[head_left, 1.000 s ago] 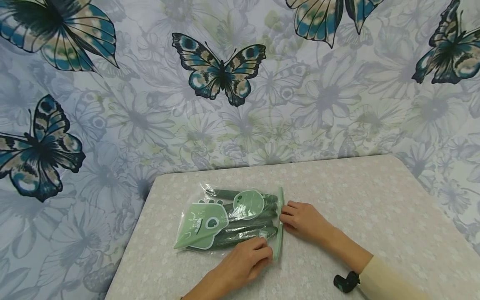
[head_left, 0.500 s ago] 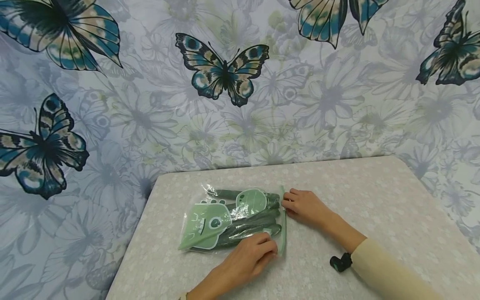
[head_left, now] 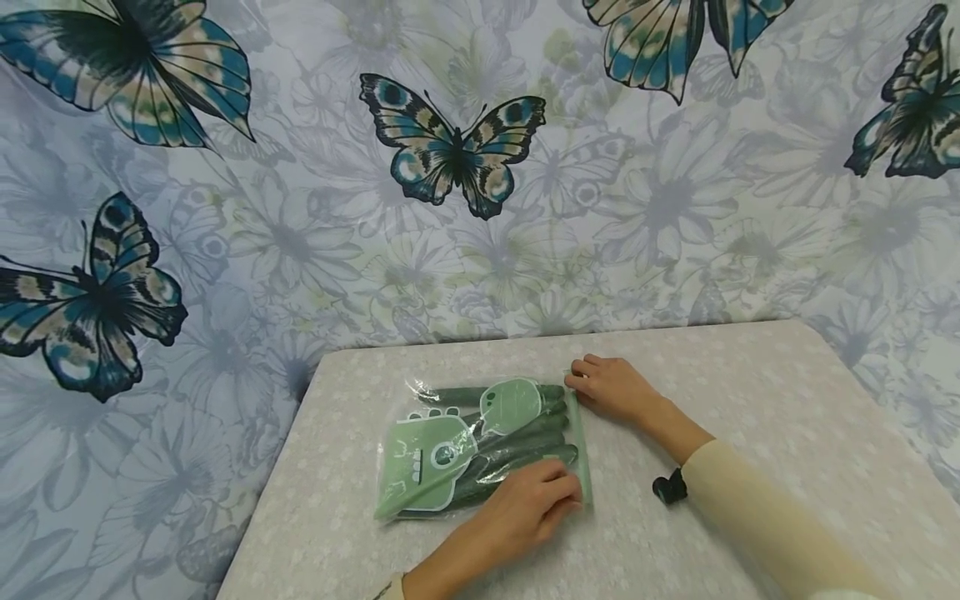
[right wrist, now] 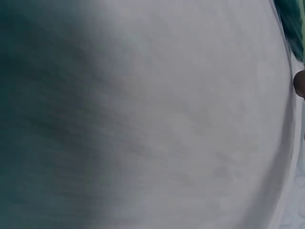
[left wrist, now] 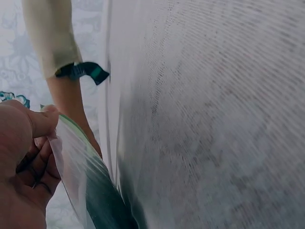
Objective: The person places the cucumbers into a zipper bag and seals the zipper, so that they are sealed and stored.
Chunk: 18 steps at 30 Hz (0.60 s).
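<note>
A clear zip bag [head_left: 423, 462] with a green monster print lies flat on the table, its green zip strip [head_left: 582, 450] facing right. Inside it are several long, dark green cucumbers [head_left: 528, 446]. My left hand [head_left: 528, 508] pinches the near end of the strip; in the left wrist view its thumb [left wrist: 45, 121] presses on the bag's edge. At the far end of the strip, my right hand [head_left: 611, 387] has its fingers curled on the bag's corner. The right wrist view is mostly blurred, with only one dark fingertip [right wrist: 299, 83] at its right edge.
A pale patterned cloth covers the table [head_left: 750, 400], which meets a wall [head_left: 660, 208] with butterflies at its back edge. A small black object [head_left: 670, 487] sits at my right sleeve [head_left: 757, 508], apparently fixed to the wrist.
My right hand has slid along the zip strip from its middle to its far end. My left hand has kept its pinch and shifted slightly right along with the bag.
</note>
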Tool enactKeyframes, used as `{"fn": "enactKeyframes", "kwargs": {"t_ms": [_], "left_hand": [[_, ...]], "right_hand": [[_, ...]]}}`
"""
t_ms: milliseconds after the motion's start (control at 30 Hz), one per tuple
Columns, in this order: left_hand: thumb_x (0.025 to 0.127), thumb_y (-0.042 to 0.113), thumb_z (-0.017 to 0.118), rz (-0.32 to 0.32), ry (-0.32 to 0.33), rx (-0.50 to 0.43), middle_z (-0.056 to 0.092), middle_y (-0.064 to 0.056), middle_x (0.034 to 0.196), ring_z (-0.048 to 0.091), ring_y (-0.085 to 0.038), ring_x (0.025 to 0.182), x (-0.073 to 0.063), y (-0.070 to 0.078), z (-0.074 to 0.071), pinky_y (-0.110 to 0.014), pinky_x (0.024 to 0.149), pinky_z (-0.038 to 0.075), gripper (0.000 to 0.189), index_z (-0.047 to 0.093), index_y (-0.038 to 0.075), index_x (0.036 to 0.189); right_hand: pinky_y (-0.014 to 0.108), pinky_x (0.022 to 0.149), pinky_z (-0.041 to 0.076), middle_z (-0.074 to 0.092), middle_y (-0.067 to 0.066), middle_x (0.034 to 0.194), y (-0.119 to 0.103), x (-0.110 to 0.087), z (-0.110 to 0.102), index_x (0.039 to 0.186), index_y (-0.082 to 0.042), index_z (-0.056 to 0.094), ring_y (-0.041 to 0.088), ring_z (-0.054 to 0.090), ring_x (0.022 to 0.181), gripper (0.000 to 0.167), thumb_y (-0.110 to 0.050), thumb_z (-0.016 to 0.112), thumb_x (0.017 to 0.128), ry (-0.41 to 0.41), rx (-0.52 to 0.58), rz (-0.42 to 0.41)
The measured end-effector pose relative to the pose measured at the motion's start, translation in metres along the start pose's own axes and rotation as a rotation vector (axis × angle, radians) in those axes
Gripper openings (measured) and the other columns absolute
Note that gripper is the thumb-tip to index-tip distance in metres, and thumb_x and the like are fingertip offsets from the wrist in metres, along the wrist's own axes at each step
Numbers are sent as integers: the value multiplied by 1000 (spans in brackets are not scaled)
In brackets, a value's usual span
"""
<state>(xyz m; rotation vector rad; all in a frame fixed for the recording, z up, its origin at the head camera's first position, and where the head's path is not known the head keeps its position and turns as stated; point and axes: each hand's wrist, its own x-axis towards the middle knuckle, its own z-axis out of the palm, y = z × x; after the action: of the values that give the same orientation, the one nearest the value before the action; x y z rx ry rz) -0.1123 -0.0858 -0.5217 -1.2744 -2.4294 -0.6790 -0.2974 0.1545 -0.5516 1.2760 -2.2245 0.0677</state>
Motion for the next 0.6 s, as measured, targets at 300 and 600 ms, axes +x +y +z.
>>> {"fn": "enactKeyframes", "kwargs": {"t_ms": [300,600], "left_hand": [[97,24,81,20,-49,-5,61,10,89,60,-3,82,3,12,11,-17,76,49,13,68,23,94],[93,25,85,-4,-146,-3,61,14,88,56,4,80,1,8,12,-6,75,42,20,65,25,91]], "right_hand": [[37,57,55,66,0,100,9,-4,5,104,-21,68,21,65,84,13,-16,77,97,-52,-9,105],[42,64,59,71,2,110,9,-13,-8,113,-16,72,24,72,95,19,-18,81,96,-66,152,254]]}}
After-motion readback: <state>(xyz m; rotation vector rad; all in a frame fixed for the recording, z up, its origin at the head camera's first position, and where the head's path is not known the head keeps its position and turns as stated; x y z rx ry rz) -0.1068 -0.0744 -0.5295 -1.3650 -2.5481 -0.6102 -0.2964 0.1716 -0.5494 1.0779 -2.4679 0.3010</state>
